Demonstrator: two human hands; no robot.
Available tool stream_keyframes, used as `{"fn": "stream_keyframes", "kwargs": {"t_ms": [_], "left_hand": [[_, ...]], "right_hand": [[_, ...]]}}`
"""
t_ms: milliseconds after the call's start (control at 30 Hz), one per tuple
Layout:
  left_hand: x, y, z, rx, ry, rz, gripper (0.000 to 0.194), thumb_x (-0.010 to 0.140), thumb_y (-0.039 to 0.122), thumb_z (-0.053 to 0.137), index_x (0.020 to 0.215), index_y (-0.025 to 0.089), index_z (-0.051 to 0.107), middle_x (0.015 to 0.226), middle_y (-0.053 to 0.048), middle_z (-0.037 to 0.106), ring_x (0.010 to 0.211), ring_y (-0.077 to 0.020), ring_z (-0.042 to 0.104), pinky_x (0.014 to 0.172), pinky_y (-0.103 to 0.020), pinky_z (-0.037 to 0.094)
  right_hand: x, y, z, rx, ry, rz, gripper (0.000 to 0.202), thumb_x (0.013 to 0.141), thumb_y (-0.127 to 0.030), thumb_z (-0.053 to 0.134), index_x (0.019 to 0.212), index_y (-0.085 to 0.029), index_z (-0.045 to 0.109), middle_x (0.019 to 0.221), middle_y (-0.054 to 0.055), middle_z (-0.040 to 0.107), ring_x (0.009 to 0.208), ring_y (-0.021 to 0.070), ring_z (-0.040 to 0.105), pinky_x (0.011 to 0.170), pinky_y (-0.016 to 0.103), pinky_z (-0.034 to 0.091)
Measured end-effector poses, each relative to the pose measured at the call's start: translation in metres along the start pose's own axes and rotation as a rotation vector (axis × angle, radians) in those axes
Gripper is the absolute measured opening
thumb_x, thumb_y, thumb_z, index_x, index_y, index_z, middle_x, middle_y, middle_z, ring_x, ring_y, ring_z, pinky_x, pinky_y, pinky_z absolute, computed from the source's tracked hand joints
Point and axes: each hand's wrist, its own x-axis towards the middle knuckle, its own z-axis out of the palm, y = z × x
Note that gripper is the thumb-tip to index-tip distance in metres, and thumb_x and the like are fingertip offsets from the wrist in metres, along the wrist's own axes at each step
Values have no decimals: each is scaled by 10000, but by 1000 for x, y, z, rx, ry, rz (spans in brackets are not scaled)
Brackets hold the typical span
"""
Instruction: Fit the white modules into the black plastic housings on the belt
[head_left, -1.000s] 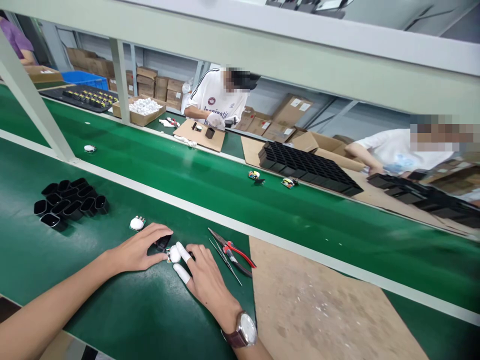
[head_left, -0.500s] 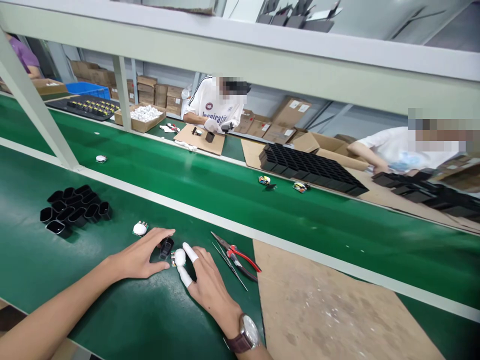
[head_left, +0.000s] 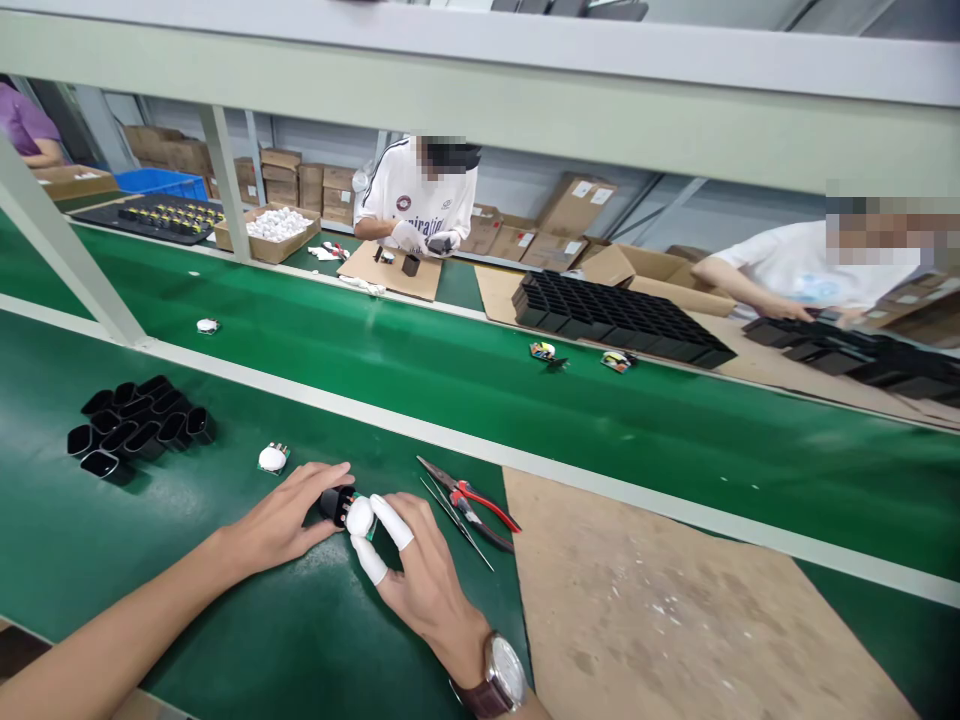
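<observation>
My left hand (head_left: 289, 515) holds a small black housing (head_left: 335, 506) on its side between thumb and fingers, its mouth facing right. My right hand (head_left: 420, 560), with white covers on thumb and forefinger, pinches a small circuit board with a white round top (head_left: 360, 517). The board's left end is at the mouth of the housing; how far in it reaches, I cannot tell. Another white-topped board (head_left: 273, 458) lies on the green table beyond my left hand. Several black housings (head_left: 142, 425) stand grouped at the left.
Red-handled pliers (head_left: 469, 500) and tweezers (head_left: 459, 525) lie right of my right hand, beside a cardboard sheet (head_left: 675, 600). Past a pale rail, boards (head_left: 618, 361) lie on the green belt (head_left: 420, 370). Two people work across it near stacked black housings (head_left: 615, 318); another is far left.
The white-topped board in my right hand has come up against the mouth of the black housing, which now faces right. Boards on the belt have shifted slightly right.
</observation>
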Motion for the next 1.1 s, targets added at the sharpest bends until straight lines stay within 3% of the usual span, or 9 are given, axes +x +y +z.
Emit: {"fn": "stream_keyframes", "kwargs": {"t_ms": [200,567,767,1100], "left_hand": [[-1,2,-1,-8,-35,-21,751,1043,214,632,1663,314,220,1468,-120,623,1387,-273,540,1147,-507,515],[1,2,-1,-29,-86,-25,745,1063,221,596,1666,344,177,1463,-88,619,1378,-265,517,1141,-497,501],[1,4,0,13,-75,-3,746,1066,269,604,1666,347,168,1451,-91,639,1331,-282,561,1094,-515,513],[-1,3,1,6,-47,-30,724,1053,299,626,1651,326,217,1431,-102,665,1337,-288,589,1105,-522,503]], "right_hand": [[-5,3,2,-40,-53,-24,645,983,-34,584,1586,-118,370,1269,195,642,1177,334,592,944,529,606],[3,-1,-3,-94,-194,22,559,1028,-86,523,1560,-116,355,1251,185,642,1126,332,597,941,512,612],[4,-2,-3,-127,-207,8,448,1054,-105,467,1499,-88,411,1252,201,643,1127,340,598,941,520,618],[5,-2,-8,-92,-184,38,511,1051,-117,521,1543,-122,384,1257,185,646,1129,328,610,945,500,615]]}}
